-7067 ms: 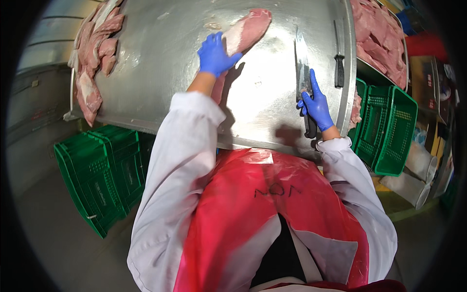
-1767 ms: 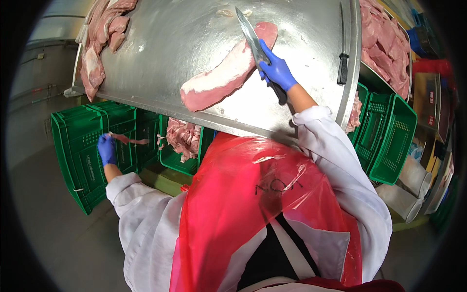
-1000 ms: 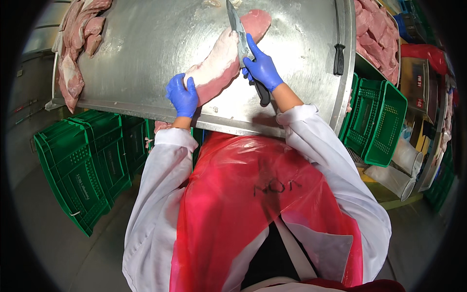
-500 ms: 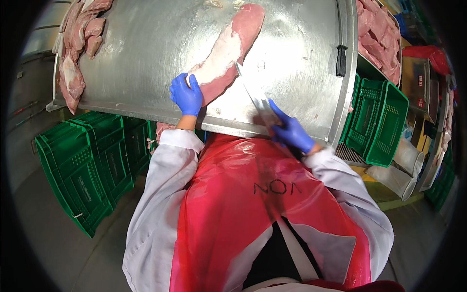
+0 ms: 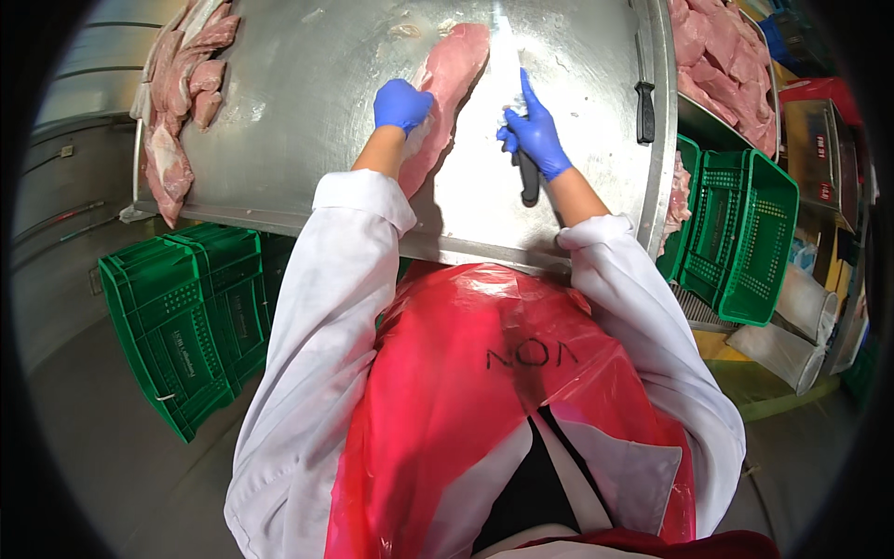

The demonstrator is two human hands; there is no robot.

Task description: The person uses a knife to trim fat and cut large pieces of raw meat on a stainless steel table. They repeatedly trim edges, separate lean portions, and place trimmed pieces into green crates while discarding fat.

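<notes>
A long pink piece of meat (image 5: 454,88), resembling a loin, lies slantwise on the steel table (image 5: 307,121). My left hand (image 5: 403,105), in a blue glove, is closed on its left edge, with the fingertips hidden. To the right of the meat, my blue-gloved right hand (image 5: 538,138) grips a knife by its black handle (image 5: 529,179). Its index finger stretches forward along the knife. The pale blade (image 5: 506,58) points away from me beside the meat's far end, partly lost in glare.
Several meat pieces (image 5: 170,102) lie along the table's left edge. A second black-handled tool (image 5: 644,112) rests near the right edge. Beyond it stands a tray of meat (image 5: 722,65), with a green crate (image 5: 745,238) below. More green crates (image 5: 186,317) stand at lower left.
My left hand has moved farther up the meat, which now shows its pink side instead of the whitish one. My right hand has moved away from me, turning the knife to point straight ahead.
</notes>
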